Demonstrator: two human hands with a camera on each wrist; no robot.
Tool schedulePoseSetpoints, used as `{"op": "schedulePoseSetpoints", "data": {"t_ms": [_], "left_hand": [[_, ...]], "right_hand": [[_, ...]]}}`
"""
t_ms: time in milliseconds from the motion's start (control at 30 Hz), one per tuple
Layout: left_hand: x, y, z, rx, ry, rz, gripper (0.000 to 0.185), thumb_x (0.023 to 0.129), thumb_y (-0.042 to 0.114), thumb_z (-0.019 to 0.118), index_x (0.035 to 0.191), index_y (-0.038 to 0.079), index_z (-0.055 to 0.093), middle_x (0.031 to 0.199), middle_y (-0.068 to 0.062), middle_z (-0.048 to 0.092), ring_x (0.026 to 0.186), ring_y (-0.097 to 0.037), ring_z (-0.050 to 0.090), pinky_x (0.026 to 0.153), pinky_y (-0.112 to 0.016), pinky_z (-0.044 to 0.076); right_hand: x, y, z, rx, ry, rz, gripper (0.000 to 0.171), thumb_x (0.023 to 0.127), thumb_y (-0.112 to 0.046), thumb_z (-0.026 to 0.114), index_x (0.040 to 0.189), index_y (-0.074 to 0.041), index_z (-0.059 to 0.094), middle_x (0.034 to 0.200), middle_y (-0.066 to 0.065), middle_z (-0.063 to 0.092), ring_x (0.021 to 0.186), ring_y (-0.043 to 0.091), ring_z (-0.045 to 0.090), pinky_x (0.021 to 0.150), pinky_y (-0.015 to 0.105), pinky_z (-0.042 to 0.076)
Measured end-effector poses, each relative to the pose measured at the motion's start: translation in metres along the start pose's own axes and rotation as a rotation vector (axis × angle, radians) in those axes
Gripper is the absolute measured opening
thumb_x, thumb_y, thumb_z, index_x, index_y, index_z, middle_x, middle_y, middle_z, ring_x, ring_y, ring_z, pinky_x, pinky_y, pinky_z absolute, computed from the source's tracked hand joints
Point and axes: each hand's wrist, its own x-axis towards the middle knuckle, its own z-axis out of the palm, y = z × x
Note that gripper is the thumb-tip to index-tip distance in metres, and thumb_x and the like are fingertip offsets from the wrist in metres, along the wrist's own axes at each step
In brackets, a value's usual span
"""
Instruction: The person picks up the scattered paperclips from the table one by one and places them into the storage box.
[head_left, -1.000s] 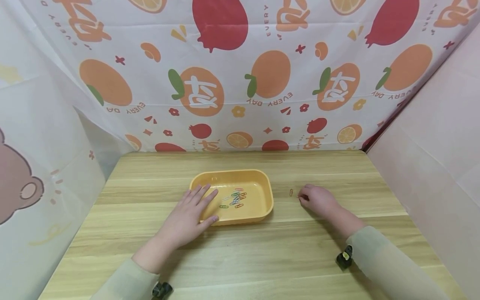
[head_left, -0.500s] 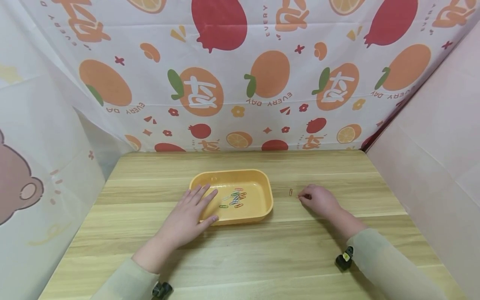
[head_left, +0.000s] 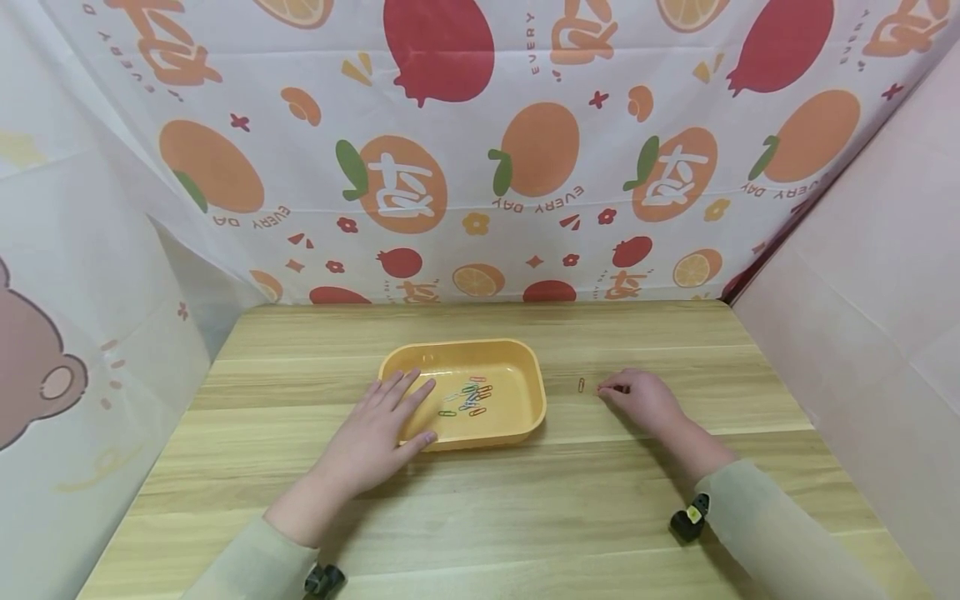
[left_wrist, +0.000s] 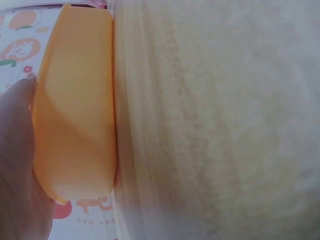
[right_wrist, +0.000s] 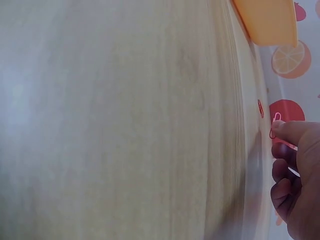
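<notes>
My left hand [head_left: 375, 433] lies with fingers spread over the left end of a yellow plastic tray [head_left: 536, 408], the thumb along its near rim. Several coloured paper clips [head_left: 474, 397] are gathered in the tray's middle, with a green paper clip [head_left: 447, 413] a little apart. To the right of the tray, my right hand [head_left: 647, 402] pinches a pinkish-red paper clip [right_wrist: 276, 118] between thumb and index finger, its other fingers curled in. A red paper clip [head_left: 581, 385] lies on the table between the tray and that hand.
The wood-grain table [head_left: 480, 517] runs back to a fruit-print cloth [head_left: 480, 242]. Pale cloth walls [head_left: 862, 317] stand at the left and right sides.
My right fingertips have risen and shifted slightly, with the pinched paper clip at their ends. The left hand, the tray and the paper clip on the table have stayed in place.
</notes>
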Motion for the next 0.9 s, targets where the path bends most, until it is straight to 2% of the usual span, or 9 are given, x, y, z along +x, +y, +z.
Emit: {"op": "schedulePoseSetpoints", "data": {"t_ms": [167, 400, 567, 667, 800, 900], "left_hand": [[0.000, 0.000, -0.001, 0.002, 0.001, 0.002, 0.075, 0.096, 0.066, 0.045, 0.157, 0.024, 0.030, 0.163, -0.009, 0.024, 0.149, -0.033, 0.020, 0.120, -0.055, 0.015], [0.000, 0.000, -0.001, 0.009, -0.001, 0.005, 0.076, 0.096, 0.068, 0.041, 0.158, 0.024, 0.029, 0.163, -0.009, 0.025, 0.149, -0.034, 0.021, 0.120, -0.055, 0.015], [0.000, 0.000, -0.002, 0.002, 0.007, 0.000, 0.074, 0.096, 0.061, 0.051, 0.157, 0.025, 0.030, 0.162, -0.009, 0.026, 0.148, -0.034, 0.022, 0.120, -0.056, 0.016], [0.000, 0.000, -0.002, -0.001, 0.004, -0.006, 0.075, 0.095, 0.058, 0.055, 0.157, 0.026, 0.030, 0.162, -0.009, 0.026, 0.149, -0.033, 0.021, 0.120, -0.056, 0.016], [0.001, -0.001, 0.000, -0.004, 0.001, -0.009, 0.076, 0.095, 0.058, 0.056, 0.158, 0.026, 0.029, 0.163, -0.008, 0.025, 0.149, -0.034, 0.021, 0.120, -0.056, 0.016], [0.000, 0.000, 0.001, -0.010, 0.001, -0.008, 0.076, 0.094, 0.057, 0.058, 0.157, 0.025, 0.030, 0.163, -0.008, 0.024, 0.149, -0.034, 0.020, 0.120, -0.056, 0.016]], "right_hand": [[0.000, -0.002, -0.002, 0.026, -0.009, 0.031, 0.019, 0.094, -0.032, 0.069, 0.105, -0.019, 0.078, 0.107, 0.003, 0.072, 0.102, 0.026, 0.066, 0.092, 0.050, 0.052], [0.001, -0.004, -0.003, 0.102, -0.016, 0.103, 0.023, 0.094, -0.034, 0.069, 0.108, -0.018, 0.077, 0.101, 0.001, 0.070, 0.085, 0.018, 0.062, 0.073, 0.037, 0.053], [0.004, -0.007, -0.003, 0.163, 0.003, 0.133, 0.024, 0.094, -0.035, 0.069, 0.108, -0.017, 0.077, 0.106, 0.004, 0.071, 0.081, 0.018, 0.059, 0.066, 0.031, 0.051], [0.006, -0.009, -0.002, 0.195, 0.014, 0.139, 0.025, 0.095, -0.036, 0.068, 0.108, -0.017, 0.077, 0.109, 0.004, 0.071, 0.081, 0.018, 0.059, 0.067, 0.032, 0.051], [0.009, -0.013, -0.002, 0.248, 0.025, 0.133, 0.027, 0.095, -0.036, 0.066, 0.109, -0.015, 0.076, 0.112, 0.005, 0.071, 0.096, 0.023, 0.064, 0.083, 0.041, 0.055], [0.013, -0.020, -0.004, 0.281, 0.029, 0.140, 0.031, 0.095, -0.040, 0.066, 0.111, -0.015, 0.076, 0.115, 0.006, 0.071, 0.110, 0.027, 0.063, 0.094, 0.047, 0.052]]}}
